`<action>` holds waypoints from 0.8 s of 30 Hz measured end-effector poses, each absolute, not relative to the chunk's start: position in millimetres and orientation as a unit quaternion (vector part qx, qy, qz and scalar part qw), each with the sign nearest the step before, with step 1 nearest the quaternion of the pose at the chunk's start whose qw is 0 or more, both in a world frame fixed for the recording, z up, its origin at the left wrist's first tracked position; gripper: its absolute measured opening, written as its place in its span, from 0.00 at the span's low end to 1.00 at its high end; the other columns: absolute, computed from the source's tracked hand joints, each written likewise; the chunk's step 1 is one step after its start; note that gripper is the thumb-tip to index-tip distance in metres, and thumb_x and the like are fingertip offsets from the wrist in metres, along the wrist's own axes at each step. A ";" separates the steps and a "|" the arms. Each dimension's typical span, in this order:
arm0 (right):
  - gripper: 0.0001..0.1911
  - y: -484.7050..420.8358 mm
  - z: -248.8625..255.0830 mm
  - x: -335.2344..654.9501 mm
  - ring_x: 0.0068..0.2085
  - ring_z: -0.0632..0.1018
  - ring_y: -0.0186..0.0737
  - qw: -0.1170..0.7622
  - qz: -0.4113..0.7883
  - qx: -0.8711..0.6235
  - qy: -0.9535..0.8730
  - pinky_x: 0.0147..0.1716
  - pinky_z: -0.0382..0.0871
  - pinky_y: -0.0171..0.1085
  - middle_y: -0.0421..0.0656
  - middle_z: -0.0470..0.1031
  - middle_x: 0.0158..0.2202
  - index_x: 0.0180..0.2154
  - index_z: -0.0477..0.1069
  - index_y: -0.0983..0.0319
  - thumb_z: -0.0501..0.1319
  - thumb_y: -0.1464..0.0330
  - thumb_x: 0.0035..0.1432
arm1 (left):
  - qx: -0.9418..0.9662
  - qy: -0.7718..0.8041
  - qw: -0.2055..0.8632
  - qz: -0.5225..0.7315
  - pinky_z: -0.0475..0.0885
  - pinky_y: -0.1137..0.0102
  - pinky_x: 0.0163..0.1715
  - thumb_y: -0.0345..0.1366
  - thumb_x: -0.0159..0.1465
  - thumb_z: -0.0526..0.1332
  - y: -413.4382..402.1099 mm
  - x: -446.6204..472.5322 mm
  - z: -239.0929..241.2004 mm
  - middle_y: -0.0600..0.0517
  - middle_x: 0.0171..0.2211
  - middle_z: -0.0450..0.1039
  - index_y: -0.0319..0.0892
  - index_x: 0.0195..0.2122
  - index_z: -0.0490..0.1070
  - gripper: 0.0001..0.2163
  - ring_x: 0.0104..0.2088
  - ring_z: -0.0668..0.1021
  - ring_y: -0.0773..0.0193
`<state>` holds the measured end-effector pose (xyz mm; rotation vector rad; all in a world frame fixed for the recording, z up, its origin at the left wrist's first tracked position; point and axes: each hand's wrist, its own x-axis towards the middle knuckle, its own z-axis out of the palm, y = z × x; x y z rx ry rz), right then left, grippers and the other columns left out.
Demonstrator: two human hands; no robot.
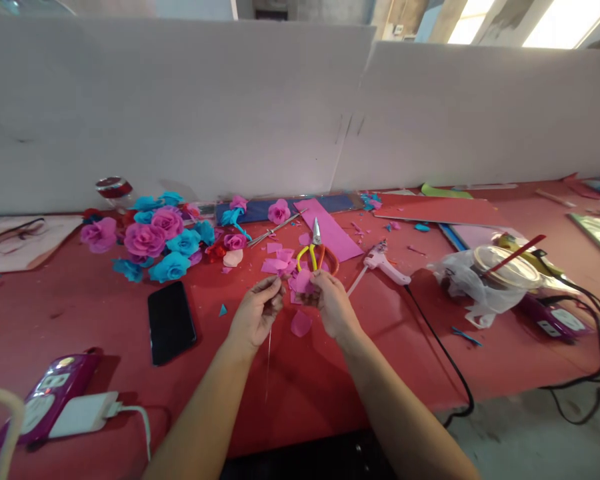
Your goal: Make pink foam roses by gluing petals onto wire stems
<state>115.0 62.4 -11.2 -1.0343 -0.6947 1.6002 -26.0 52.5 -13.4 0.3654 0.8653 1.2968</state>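
Observation:
My left hand is pinched shut on a thin wire that hangs down toward the table's front edge. My right hand is closed on a pink paper petal, held close to the left hand's fingertips. Both hands hover just above the red table. One loose pink petal lies under them. Several pink paper squares and yellow-handled scissors lie just beyond the hands.
Pink and blue paper roses are heaped at the left. A black phone lies left of my hands. A glue gun with a black cord lies to the right, beside a bagged plastic cup. A power strip sits at the near left. White partition boards stand behind.

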 end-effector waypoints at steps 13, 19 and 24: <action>0.08 62.7 -6.4 133.7 0.23 0.69 0.29 0.453 0.640 -0.379 -0.492 0.27 0.63 0.32 0.35 0.70 0.22 0.30 0.72 0.62 0.65 0.64 0.50 | 0.210 0.381 0.702 0.563 0.52 0.83 0.15 0.34 0.46 0.73 50.7 -32.9 -11.7 0.59 0.15 0.60 0.33 0.32 0.79 0.13 0.15 0.56 0.82; 0.06 65.3 -0.8 140.8 0.21 0.65 0.28 0.327 0.600 -0.392 -0.616 0.23 0.58 0.31 0.35 0.66 0.18 0.25 0.71 0.64 0.58 0.71 0.51 | 0.284 0.446 0.686 0.499 0.45 0.80 0.15 0.36 0.40 0.76 46.0 -25.0 -8.4 0.57 0.17 0.63 0.35 0.31 0.80 0.17 0.15 0.54 0.82; 0.07 63.9 -2.5 143.9 0.20 0.63 0.27 0.300 0.570 -0.401 -0.651 0.22 0.55 0.29 0.34 0.65 0.19 0.26 0.72 0.65 0.56 0.73 0.50 | 0.313 0.481 0.678 0.459 0.44 0.78 0.16 0.37 0.41 0.75 44.9 -20.8 -11.6 0.56 0.19 0.66 0.38 0.36 0.81 0.19 0.16 0.55 0.80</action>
